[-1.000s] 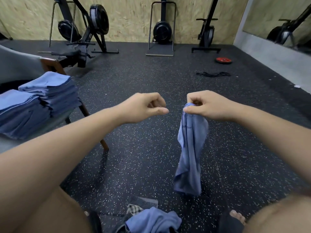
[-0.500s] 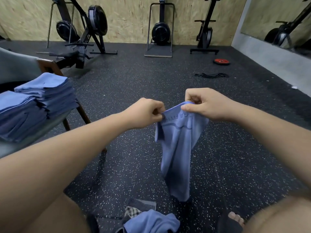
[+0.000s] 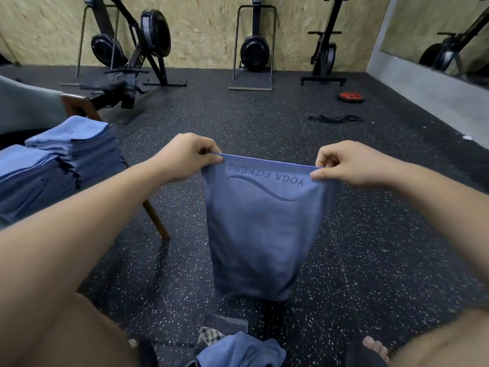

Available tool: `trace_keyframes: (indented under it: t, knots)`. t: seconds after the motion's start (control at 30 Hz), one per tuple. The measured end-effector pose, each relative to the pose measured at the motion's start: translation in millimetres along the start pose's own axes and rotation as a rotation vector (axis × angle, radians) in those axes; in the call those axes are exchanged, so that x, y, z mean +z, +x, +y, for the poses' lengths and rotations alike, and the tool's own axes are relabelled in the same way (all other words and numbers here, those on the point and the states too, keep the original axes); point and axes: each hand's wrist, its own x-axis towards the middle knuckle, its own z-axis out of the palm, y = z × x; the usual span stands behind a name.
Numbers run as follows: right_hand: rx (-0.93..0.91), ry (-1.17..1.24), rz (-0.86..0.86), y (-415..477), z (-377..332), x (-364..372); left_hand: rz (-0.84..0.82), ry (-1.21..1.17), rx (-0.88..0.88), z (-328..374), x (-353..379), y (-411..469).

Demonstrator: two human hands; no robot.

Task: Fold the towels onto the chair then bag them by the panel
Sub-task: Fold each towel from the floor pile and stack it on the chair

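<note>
A blue towel (image 3: 260,234) hangs spread flat in front of me, its printed lettering upside down along the top edge. My left hand (image 3: 186,157) pinches its top left corner and my right hand (image 3: 344,162) pinches its top right corner. Two stacks of folded blue towels (image 3: 66,157) sit on the chair (image 3: 79,105) at the left. More unfolded blue towels (image 3: 240,350) lie bunched at the bottom of the view between my legs.
Dark speckled rubber floor all around. Rowing machines (image 3: 132,49) and an exercise bike (image 3: 326,46) stand along the far wooden wall. A red weight plate (image 3: 350,97) and a black strap (image 3: 334,119) lie on the floor at the right. A mirror (image 3: 436,35) lines the right wall.
My left hand took hold of the towel's top edge, and both hands moved apart, spreading the bunched hanging towel out flat.
</note>
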Motion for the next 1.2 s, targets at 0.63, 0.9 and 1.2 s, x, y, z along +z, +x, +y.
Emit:
trace_keyframes:
  t: [0.63,0.9,1.2]
  knots:
    - [0.113,0.311,0.167,-3,-15,-11,0.229,-0.351,-0.189,-10,-6,1]
    - [0.081,0.823,-0.013,-13,-44,-4,0.189,-0.481,-0.149,25,-8,-5]
    - [-0.091,0.773,-0.125,-27,-82,2,0.081,-0.584,-0.006,75,-5,-23]
